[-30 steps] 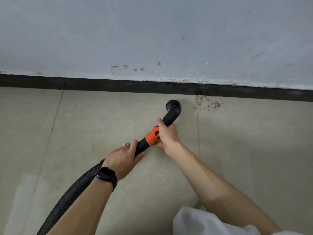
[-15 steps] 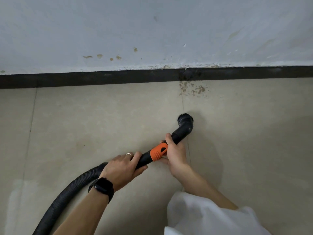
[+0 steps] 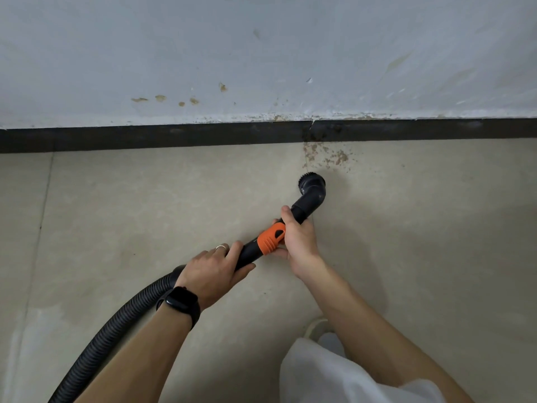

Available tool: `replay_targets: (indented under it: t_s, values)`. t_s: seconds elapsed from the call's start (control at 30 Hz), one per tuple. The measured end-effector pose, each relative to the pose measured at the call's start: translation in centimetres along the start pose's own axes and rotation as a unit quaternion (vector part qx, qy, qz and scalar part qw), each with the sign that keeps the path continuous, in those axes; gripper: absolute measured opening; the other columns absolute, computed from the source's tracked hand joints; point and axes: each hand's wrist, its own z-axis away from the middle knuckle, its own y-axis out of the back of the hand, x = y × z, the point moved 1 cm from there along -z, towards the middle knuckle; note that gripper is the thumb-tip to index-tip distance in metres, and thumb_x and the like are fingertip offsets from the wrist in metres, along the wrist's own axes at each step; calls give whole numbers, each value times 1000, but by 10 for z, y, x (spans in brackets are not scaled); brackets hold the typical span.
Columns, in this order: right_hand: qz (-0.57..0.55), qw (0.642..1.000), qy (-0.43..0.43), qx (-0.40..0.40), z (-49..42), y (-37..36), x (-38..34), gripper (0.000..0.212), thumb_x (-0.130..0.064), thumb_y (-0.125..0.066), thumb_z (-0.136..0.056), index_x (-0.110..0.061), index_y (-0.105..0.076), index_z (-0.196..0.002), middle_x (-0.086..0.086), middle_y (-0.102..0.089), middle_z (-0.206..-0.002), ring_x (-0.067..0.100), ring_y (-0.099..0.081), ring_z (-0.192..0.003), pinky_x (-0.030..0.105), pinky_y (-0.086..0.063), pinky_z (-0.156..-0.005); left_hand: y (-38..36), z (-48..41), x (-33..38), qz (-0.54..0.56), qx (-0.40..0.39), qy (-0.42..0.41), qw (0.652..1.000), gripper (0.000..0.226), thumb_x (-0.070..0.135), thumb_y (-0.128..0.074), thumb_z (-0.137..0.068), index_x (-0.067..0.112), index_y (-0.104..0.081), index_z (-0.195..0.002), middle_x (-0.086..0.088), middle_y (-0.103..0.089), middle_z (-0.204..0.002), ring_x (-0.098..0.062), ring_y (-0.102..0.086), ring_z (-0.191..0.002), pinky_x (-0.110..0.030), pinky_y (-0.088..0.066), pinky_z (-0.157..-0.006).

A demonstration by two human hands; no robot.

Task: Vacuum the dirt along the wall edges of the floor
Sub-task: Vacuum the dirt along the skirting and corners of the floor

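Note:
A black vacuum wand with an orange collar (image 3: pixel 270 238) ends in a bent round brush nozzle (image 3: pixel 313 185). The nozzle sits on the beige tile floor just short of a patch of brown dirt (image 3: pixel 328 155) lying against the black skirting board (image 3: pixel 174 136). My right hand (image 3: pixel 299 237) grips the wand just past the orange collar. My left hand (image 3: pixel 213 270), with a ring and a black wrist band, grips the wand where the ribbed black hose (image 3: pixel 116 333) joins it. The hose runs off to the bottom left.
A pale wall (image 3: pixel 261 53) with small brown stains rises above the skirting. White clothing (image 3: pixel 334 376) and a shoe tip (image 3: pixel 315 325) show at the bottom. Tile joints cross the floor at the left and under the nozzle.
The nozzle was left of the dirt near the skirting, then pulled back from the wall; now it sits just below the dirt patch. Both hands kept their grip.

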Motion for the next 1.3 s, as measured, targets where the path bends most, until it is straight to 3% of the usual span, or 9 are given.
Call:
replay_targets:
  t_s: [0.33,0.57,0.73,0.9,1.1,1.3]
  values:
    - [6,1000,7,-2,-13,-8,-22,23,-41,-62,-100,-19,-56,-101,4,-72,-92,34,-75,-97,57,-63,-78,1,-20,-3,27,-1,29,999,52,65,-23,-92,20,-47,-96,4,-52,-64,-22,-54,-45,-25,-29,-40]
    - [39,999,18,18,-20,-14,-29,54,-61,-63,-83,-19,-53,-115,11,-72,-109,33,-74,-96,55,-64,-77,5,-34,-5,49,-9,38,998,56,69,-15,-89,22,-43,-102,3,-54,-72,-25,-58,-54,-27,-29,-45]
    - [55,997,33,32,-28,-14,-36,44,-60,-62,-87,-25,-55,-111,5,-73,-106,27,-73,-96,54,-60,-90,8,-45,-4,49,-29,56,997,66,72,-4,-83,22,-41,-107,1,-55,-79,-27,-60,-63,-30,-37,-50]
    - [69,996,37,36,-32,-15,-47,64,-69,-58,-74,-21,-54,-117,5,-74,-105,27,-73,-94,54,-59,-90,7,-56,-2,43,-56,67,995,64,74,-2,-82,24,-35,-106,2,-53,-80,-27,-60,-64,-32,-44,-52]
    - [94,992,60,52,-44,-13,-56,51,-58,-59,-94,-16,-54,-122,3,-71,-102,22,-70,-92,51,-60,-90,14,-68,2,29,-94,85,991,56,69,-13,-87,23,-35,-110,0,-53,-84,-28,-61,-69,-34,-46,-56]
    - [141,985,72,66,-48,-14,-59,54,-56,-54,-98,-13,-50,-129,-4,-60,-95,10,-58,-82,37,-49,-81,17,-73,2,44,-109,104,988,53,68,-15,-87,24,-34,-109,1,-53,-84,-27,-60,-68,-37,-51,-59]
